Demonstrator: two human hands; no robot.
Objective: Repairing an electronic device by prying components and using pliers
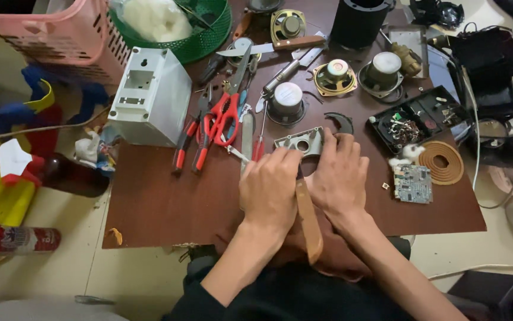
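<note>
My left hand (270,189) is closed around a tool with a long tan wooden handle (308,224) that runs back toward my body; its front end is hidden between my hands. My right hand (339,178) lies flat beside it, fingers pressing on a grey metal bracket (300,141) with a round hole. A curved dark piece (342,122) lies just beyond my right fingers. Both hands rest near the front middle of the brown board (161,202).
Red-handled scissors (222,117) and pliers (186,142) lie left of my hands, with a white plastic box (149,98) beyond. Several loudspeaker parts (334,76), a knife (274,46), a circuit board (413,183) and a copper coil (441,161) fill the back and right. Baskets stand far left.
</note>
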